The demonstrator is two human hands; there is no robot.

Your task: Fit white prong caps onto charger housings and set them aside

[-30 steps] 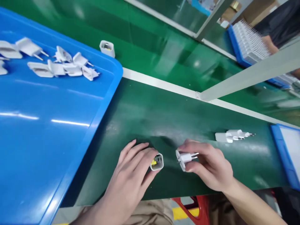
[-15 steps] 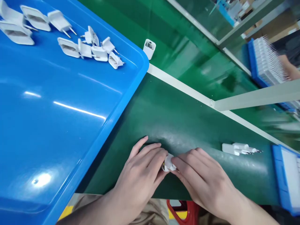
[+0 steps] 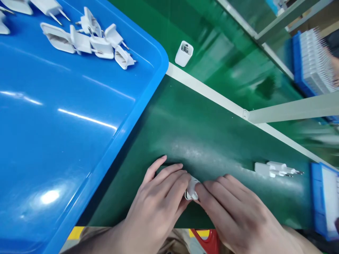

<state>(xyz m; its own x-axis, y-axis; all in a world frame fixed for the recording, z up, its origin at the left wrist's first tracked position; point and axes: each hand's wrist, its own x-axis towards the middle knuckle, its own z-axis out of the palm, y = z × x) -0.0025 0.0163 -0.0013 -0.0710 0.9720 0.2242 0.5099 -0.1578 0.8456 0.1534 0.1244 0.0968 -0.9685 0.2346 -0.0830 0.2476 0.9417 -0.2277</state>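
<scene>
Between my two hands, low over the green worktop (image 3: 209, 141), is a small white plastic plug part (image 3: 192, 187), mostly covered by my fingers. My left hand (image 3: 162, 201) pinches it from the left, with its outer fingers stretched over the worktop. From the right, the thumb and forefinger of my right hand (image 3: 233, 208) grip the same part. To the right lie white two-pin plugs (image 3: 275, 169), side by side with pins pointing right. Past the pale strip, a white charger housing (image 3: 184, 53) stands with its open end up.
A large blue tray (image 3: 79, 148) fills the left, with several white pin covers (image 3: 103, 46) at its far side. Pale metal frame bars (image 3: 293, 107) cross the right. A blue container (image 3: 317, 201) sits at the right edge. Another person's hand (image 3: 334, 65) is beside a rack of white plugs (image 3: 315, 60).
The camera view has shifted slightly. The gap inside the white plug part in my hands has narrowed, and its pieces now sit closer together. Both hands keep their grip.
</scene>
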